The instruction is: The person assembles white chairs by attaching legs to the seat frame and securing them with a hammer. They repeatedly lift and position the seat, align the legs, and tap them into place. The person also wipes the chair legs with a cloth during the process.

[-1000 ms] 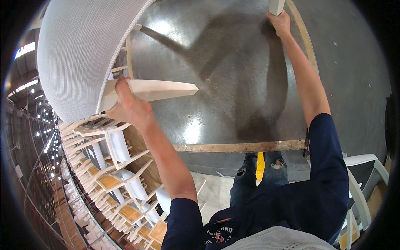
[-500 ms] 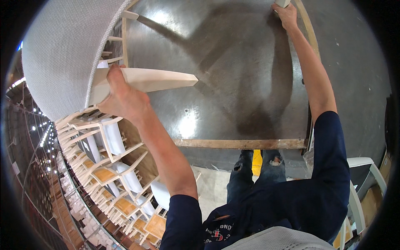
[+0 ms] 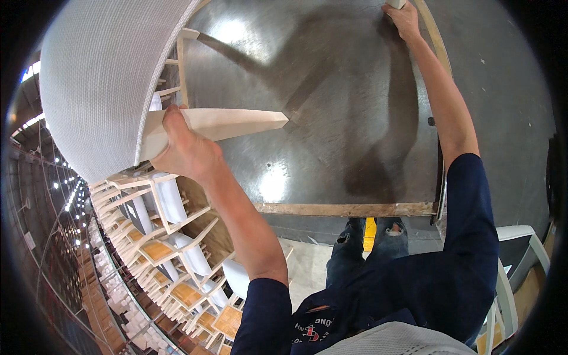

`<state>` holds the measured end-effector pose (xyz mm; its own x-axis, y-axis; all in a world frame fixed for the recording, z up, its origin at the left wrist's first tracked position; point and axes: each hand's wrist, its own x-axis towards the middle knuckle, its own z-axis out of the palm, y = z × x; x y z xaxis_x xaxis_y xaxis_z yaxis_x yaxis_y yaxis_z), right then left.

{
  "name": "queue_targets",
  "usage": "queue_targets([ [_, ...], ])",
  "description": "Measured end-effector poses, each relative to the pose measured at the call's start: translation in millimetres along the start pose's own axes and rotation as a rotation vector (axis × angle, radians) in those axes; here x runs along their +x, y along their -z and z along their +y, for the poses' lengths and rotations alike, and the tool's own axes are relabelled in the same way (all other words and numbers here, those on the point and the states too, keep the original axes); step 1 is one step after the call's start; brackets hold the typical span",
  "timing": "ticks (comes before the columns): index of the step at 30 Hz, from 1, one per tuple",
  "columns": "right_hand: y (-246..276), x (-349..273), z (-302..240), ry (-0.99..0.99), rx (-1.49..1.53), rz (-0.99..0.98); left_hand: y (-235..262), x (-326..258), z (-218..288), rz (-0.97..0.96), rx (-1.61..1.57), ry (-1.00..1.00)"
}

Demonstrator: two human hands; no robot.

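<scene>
A chair with a light grey woven-fabric seat (image 3: 100,89) is tipped up at the upper left, its pale wooden legs pointing over a dark, shiny tabletop (image 3: 331,142). My left hand (image 3: 186,145) is wrapped round the nearest chair leg (image 3: 242,121), close to where it meets the fabric. The tip of that leg hangs over the table, and whether it touches cannot be told. Another leg (image 3: 189,34) shows farther back. At the top edge my right hand (image 3: 404,21) grips the end of a pale wooden chair part (image 3: 395,3), mostly cut off by the picture.
Many pale chair frames (image 3: 177,242) with white and tan seats crowd the lower left. A wooden strip (image 3: 349,209) edges the table in front of my legs. A light-coloured chair (image 3: 503,284) stands at the lower right. Grey floor (image 3: 497,106) lies right of the table.
My left hand and the chair have shifted slightly right and down in the picture. My right hand stays nearly in place, still gripping the chair part.
</scene>
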<state>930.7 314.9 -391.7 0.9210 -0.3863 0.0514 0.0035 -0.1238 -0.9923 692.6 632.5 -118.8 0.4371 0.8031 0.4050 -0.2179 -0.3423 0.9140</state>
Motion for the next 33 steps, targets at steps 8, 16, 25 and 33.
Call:
queue_targets([
  [8, 1, 12, -7, 0.031, 0.027, 0.023, -5, -3, -4, -0.020, 0.030, -0.077],
  [16, -6, 32, -9, 0.038, 0.009, -0.016, -21, -20, 12, 0.083, 0.086, -0.023],
  [25, 17, 13, -31, 0.047, -0.282, -0.059, 14, -23, 10, 0.029, 0.007, -0.004],
  [33, 74, -241, -110, 0.002, -0.198, 0.044, 167, 72, -19, -0.209, -0.234, -0.047],
])
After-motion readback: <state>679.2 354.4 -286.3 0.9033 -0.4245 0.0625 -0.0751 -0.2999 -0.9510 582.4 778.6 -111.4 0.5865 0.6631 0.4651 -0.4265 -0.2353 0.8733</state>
